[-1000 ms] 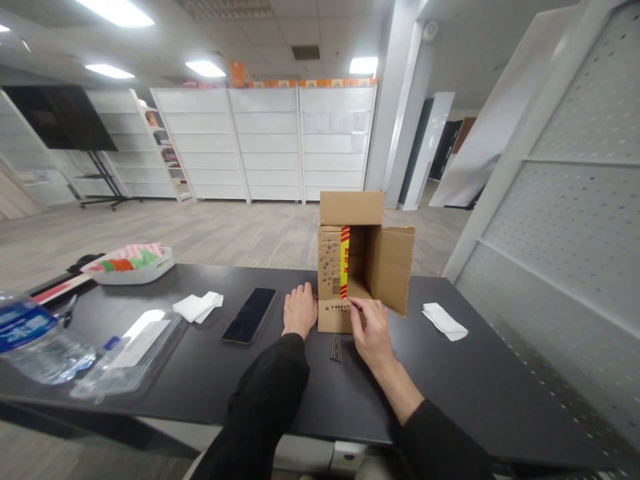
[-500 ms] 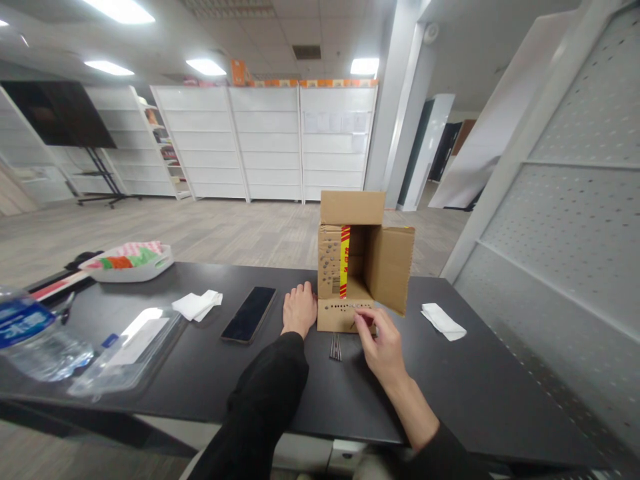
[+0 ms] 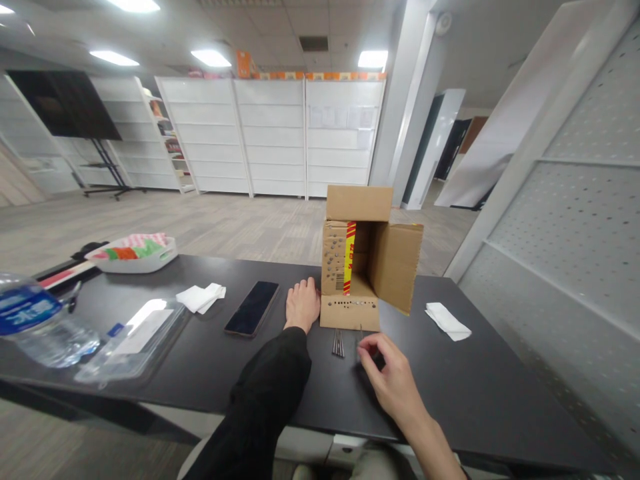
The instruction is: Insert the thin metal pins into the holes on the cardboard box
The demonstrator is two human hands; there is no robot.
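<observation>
My left hand (image 3: 303, 303) lies flat on the black table, its fingers against or close beside the left side of an open cardboard box (image 3: 397, 263). Between the thumb and fingertips of my right hand (image 3: 383, 363) is a thin metal nail (image 3: 361, 330), its upper end sticking up just in front of the box. The box's lower flap (image 3: 350, 320) lies toward me and bears a row of small dark holes. Dark round spots, perhaps nail heads, dot the left flap (image 3: 333, 260). Several more nails (image 3: 339, 343) lie side by side between my hands.
A phone (image 3: 252, 308) and folded tissues (image 3: 201, 298) lie to the left, with a clear plastic case (image 3: 137, 340) and a water bottle (image 3: 47, 327) further out. Another tissue (image 3: 447, 321) is at the right. A white basket (image 3: 150, 261) stands back left.
My right hand has drawn back from the lower flap toward me, with the nail in its fingers. My left hand stays beside the box. The view has shifted slightly.
</observation>
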